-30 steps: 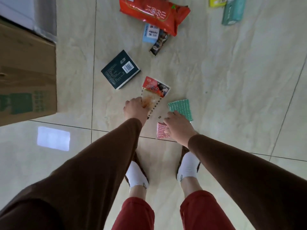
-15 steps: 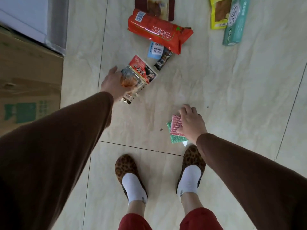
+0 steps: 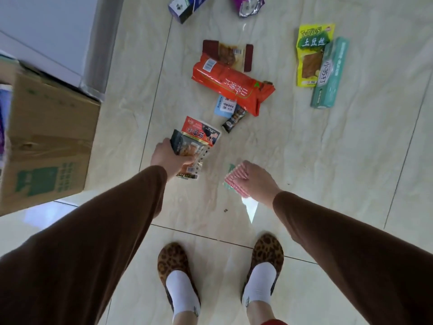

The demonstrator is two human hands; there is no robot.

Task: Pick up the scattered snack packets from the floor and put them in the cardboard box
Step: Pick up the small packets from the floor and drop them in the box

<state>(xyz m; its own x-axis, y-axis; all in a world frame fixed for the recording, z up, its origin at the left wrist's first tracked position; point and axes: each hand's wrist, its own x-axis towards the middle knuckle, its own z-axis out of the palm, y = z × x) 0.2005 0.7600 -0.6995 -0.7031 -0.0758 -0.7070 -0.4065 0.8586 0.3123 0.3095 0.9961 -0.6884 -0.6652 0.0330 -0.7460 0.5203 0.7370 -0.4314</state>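
My left hand (image 3: 168, 158) grips a red and clear snack packet (image 3: 201, 134) together with a dark packet (image 3: 180, 141), lifted off the floor. My right hand (image 3: 260, 182) holds a pink striped packet (image 3: 235, 182) with a green one tucked behind it. The cardboard box (image 3: 49, 141) stands open at the left. On the tiles ahead lie a long orange-red packet (image 3: 230, 84), a brown-edged packet (image 3: 230, 53), a small blue packet (image 3: 223, 106), a small dark sachet (image 3: 234, 119), a yellow packet (image 3: 310, 53) and a teal box (image 3: 330, 73).
A white cabinet (image 3: 58, 34) rises behind the box. At the top edge lie a blue and white carton (image 3: 187, 7) and a purple foil pouch (image 3: 249, 4). My feet in leopard slippers (image 3: 173, 261) stand on the tile below my hands.
Both hands have risen from the floor with their packets. The left hand now holds a dark packet along with the red one. The view has tilted up, showing more packets ahead.
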